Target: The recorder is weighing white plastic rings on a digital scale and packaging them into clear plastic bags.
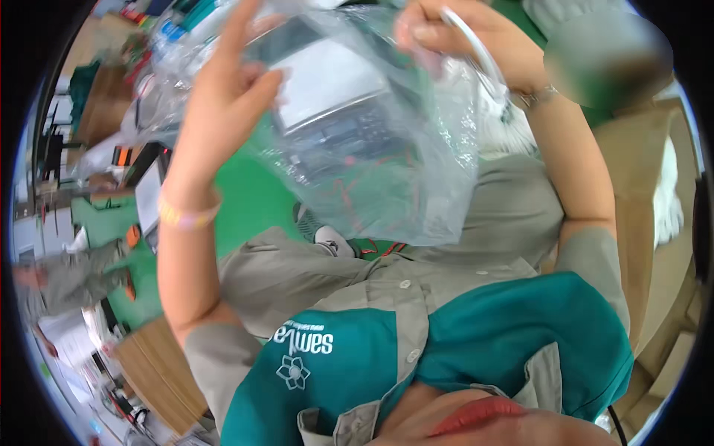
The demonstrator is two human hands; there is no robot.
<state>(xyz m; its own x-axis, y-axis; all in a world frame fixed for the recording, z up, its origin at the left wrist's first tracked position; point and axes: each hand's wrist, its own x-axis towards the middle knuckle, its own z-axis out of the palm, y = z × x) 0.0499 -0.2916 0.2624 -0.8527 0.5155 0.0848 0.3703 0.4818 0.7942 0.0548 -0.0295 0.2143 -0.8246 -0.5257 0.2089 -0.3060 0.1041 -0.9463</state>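
Note:
A clear plastic bag [439, 201] hangs in front of me above my lap. Inside it is a dark boxy device with a pale flat panel [331, 78] and what look like buttons below, blurred by motion. My right hand [468, 37] is closed at the bag's upper right edge, fingers pinched on the plastic. A white strap or loop [476, 52] passes over that hand. My left hand [230, 97] is beside the bag's left side, its thumb against the plastic and its fingers stretched upward, partly cut off by the frame's top.
Cardboard boxes [625, 178] stand at the right, with white material in one. More clear plastic wrap [167, 97] lies at the far left. A person in grey trousers [82, 282] stands on the green floor at left, near a brown wooden surface [163, 372].

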